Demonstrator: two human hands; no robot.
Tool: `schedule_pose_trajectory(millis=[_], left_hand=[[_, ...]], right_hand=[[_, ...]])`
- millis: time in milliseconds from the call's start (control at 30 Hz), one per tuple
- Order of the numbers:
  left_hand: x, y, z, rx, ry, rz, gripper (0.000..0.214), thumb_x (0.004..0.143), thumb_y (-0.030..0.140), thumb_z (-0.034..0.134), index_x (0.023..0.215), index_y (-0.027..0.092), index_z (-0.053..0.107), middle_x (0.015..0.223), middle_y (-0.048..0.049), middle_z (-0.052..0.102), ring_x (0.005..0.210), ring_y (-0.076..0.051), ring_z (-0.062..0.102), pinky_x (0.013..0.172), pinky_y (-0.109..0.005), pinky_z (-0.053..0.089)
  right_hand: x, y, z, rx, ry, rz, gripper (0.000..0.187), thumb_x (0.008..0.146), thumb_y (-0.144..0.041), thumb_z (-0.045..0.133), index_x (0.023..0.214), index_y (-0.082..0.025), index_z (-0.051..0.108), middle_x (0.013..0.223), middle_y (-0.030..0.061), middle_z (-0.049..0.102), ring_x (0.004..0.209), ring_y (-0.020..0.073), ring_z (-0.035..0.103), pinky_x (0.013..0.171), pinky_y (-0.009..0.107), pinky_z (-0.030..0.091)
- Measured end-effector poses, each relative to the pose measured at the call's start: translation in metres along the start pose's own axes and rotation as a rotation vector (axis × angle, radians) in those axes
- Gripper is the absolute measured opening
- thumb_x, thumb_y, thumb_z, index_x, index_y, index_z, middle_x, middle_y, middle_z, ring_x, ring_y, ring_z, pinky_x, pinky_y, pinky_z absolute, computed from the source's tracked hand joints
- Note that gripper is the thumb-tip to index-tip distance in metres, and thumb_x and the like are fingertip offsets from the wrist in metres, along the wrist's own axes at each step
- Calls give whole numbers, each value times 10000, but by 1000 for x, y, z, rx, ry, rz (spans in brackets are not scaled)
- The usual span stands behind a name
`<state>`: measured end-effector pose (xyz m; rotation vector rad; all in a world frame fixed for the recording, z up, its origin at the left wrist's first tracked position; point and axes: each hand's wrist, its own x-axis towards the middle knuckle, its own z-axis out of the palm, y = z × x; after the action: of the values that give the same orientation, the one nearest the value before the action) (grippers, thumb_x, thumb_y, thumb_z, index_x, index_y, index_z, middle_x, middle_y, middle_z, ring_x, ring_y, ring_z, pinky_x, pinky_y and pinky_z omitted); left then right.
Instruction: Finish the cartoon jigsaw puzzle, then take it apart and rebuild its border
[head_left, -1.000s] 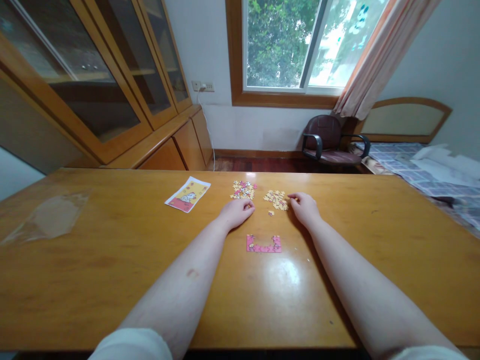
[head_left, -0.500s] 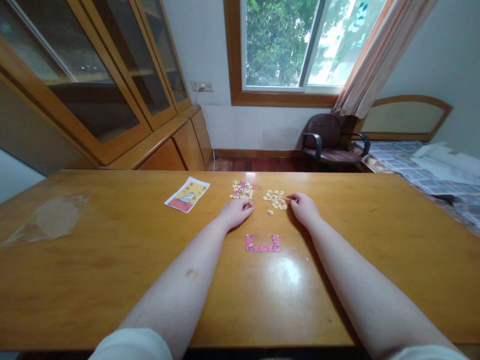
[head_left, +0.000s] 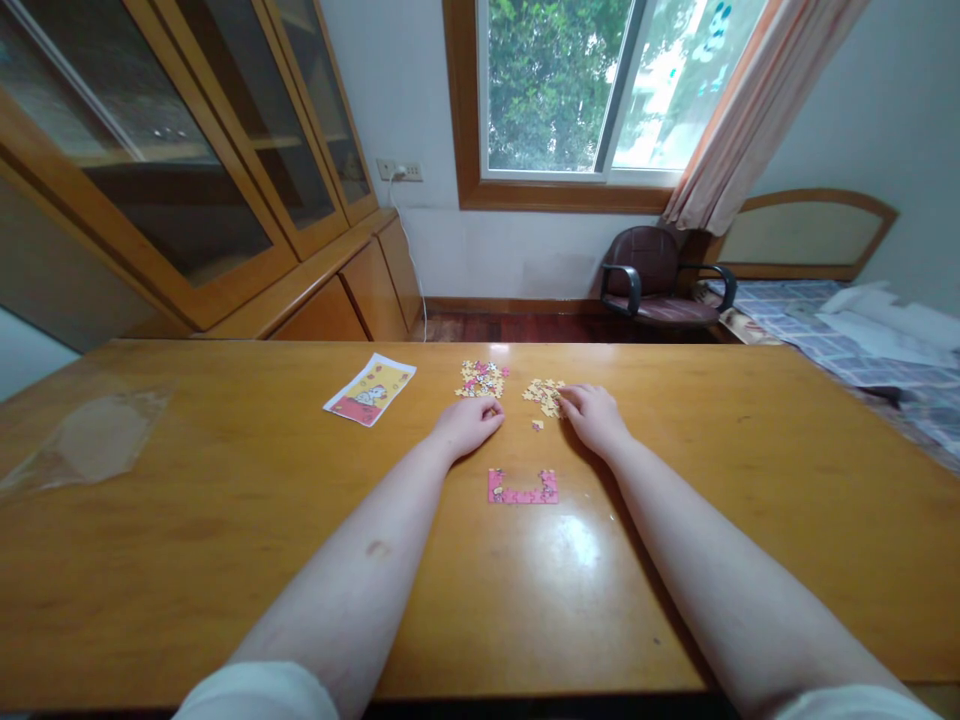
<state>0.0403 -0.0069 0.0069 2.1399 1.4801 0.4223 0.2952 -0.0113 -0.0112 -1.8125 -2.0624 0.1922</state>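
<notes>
My left hand (head_left: 471,424) rests on the table with its fingers curled in; nothing shows in them. Just beyond it lies a heap of mixed yellow, pink and white jigsaw puzzle pieces (head_left: 482,378). My right hand (head_left: 594,415) has its bent fingertips at the right edge of a second heap, of mostly yellow puzzle pieces (head_left: 541,395). Whether a piece is pinched there is hidden. One loose puzzle piece (head_left: 537,426) lies in front of this heap. Nearer to me is a joined pink puzzle section (head_left: 523,495), U-shaped, with its gap facing away.
A picture sheet (head_left: 370,390) with a white figure on yellow and pink lies left of the heaps. Clear plastic wrapping (head_left: 94,435) is at the table's left. Beyond the wooden table (head_left: 247,530) stand a glass-fronted cabinet (head_left: 247,220), an armchair (head_left: 652,275) and a bed (head_left: 817,315).
My right hand has moved left, its fingertips now over the edge of the yellow heap. My left hand stays in place. The view has shifted slightly.
</notes>
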Motion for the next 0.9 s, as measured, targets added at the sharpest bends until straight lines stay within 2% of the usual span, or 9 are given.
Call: schedule_pose_trajectory(millis=[100, 167, 233, 367, 500, 700, 900], left_hand=[[0, 1, 0, 7, 0, -2, 231, 827, 386, 537, 875, 217, 687, 739, 3, 653, 696, -165, 566, 584, -271, 353], [0, 1, -1, 8, 1, -7, 233, 827, 386, 534, 875, 216, 687, 732, 4, 651, 684, -162, 562, 578, -270, 346], [-1, 2, -1, 7, -2, -10, 233, 825, 386, 533, 872, 217, 687, 727, 5, 650, 679, -161, 560, 574, -269, 341], [0, 1, 0, 0, -9, -7, 236, 824, 389, 533, 871, 217, 687, 721, 5, 648, 674, -159, 559, 568, -267, 338], [1, 0, 1, -4, -12, -5, 256, 825, 399, 525, 881, 210, 689, 720, 0, 649, 677, -161, 561, 565, -264, 337], [1, 0, 1, 11, -6, -1, 231, 825, 384, 534, 874, 224, 694, 746, 4, 660, 687, -163, 565, 571, -264, 340], [0, 1, 0, 15, -7, -6, 230, 828, 384, 534, 876, 224, 693, 748, 5, 660, 685, -161, 562, 569, -265, 334]], right_hand=[[-3, -6, 2, -58, -10, -85, 373, 924, -397, 509, 1248, -271, 645, 1377, 90, 554, 1238, 306, 451, 1038, 478, 315], [-5, -8, 3, -70, -21, -111, 332, 913, -425, 527, 1168, -289, 692, 1380, 79, 549, 1263, 307, 418, 1052, 494, 284], [-5, -8, 4, -57, -19, -122, 292, 912, -410, 528, 1086, -282, 725, 1338, 69, 580, 1249, 286, 430, 1057, 475, 282], [-3, -6, 6, -47, -2, -112, 305, 901, -359, 539, 1135, -251, 700, 1312, 80, 601, 1224, 268, 458, 1051, 454, 295], [-2, -5, 5, -26, 5, -81, 257, 898, -317, 531, 1048, -236, 724, 1241, 76, 644, 1182, 259, 499, 1042, 434, 312], [-2, -5, 6, -15, -2, -69, 269, 907, -316, 532, 1090, -231, 710, 1229, 80, 650, 1166, 253, 513, 1027, 417, 327], [0, -3, 9, 38, 5, -101, 197, 888, -291, 558, 968, -227, 726, 1154, 69, 677, 1125, 244, 536, 1015, 407, 337]])
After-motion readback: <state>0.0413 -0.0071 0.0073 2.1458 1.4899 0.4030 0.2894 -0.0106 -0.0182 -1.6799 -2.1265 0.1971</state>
